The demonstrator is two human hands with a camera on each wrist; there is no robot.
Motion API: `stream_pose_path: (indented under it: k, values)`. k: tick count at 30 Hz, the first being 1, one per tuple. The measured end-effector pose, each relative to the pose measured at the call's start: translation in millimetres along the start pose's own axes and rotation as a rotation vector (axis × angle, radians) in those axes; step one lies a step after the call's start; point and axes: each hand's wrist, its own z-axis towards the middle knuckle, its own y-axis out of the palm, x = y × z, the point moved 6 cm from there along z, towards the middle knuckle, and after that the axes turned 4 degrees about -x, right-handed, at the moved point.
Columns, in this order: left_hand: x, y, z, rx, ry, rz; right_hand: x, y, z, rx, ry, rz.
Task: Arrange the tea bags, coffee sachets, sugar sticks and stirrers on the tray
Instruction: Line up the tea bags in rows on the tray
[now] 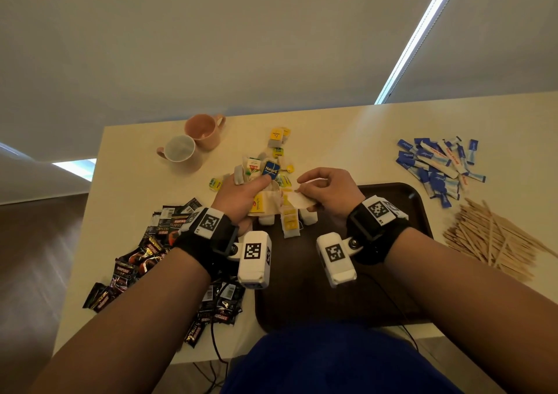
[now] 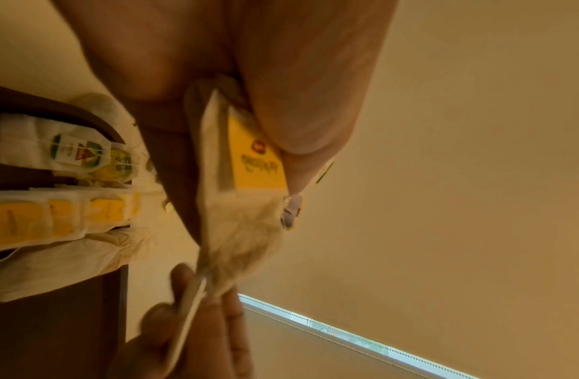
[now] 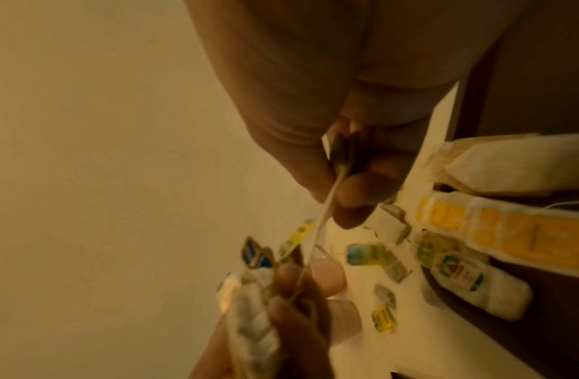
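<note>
My left hand [image 1: 252, 183] grips a bunch of tea bags [image 1: 265, 173] with yellow, blue and white tags, just past the far left corner of the dark brown tray [image 1: 392, 212]. In the left wrist view its thumb presses a yellow-tagged tea bag [image 2: 258, 166]. My right hand [image 1: 305, 186] pinches the edge of a pale tea bag [image 1: 302, 201] between thumb and finger [image 3: 352, 205], close to the left hand. A few tea bags [image 1: 290, 226] lie in a row on the tray's far left corner. Loose tea bags [image 1: 277, 140] are scattered on the table beyond.
Black coffee sachets [image 1: 145, 251] are heaped left of the tray. Blue and white sugar sticks [image 1: 437, 167] lie at the far right, wooden stirrers [image 1: 489, 236] right of the tray. Two pink mugs [image 1: 193, 140] stand at the far left. A black cable [image 1: 216, 342] hangs over the near table edge.
</note>
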Motion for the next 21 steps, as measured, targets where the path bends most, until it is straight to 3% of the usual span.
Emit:
stream_pose_path:
  k: [3,9,12,15,21]
  values:
    - [4,-4,-1,0.005,0.000,-0.047,16,-3,-4,-0.079,0.083,-0.040]
    - [14,-3,-4,-0.038,0.018,-0.098,24,15,-25,-0.407,0.126,0.098]
    - [16,2,-6,-0.086,-0.010,-0.081,21,27,-33,-0.541,0.074,-0.110]
    - [17,1,-7,-0.110,-0.024,-0.050,13,32,-35,-0.551,-0.019,-0.277]
    - [17,-14,-8,-0.080,-0.041,-0.036,-25,13,-33,-0.366,-0.160,-0.118]
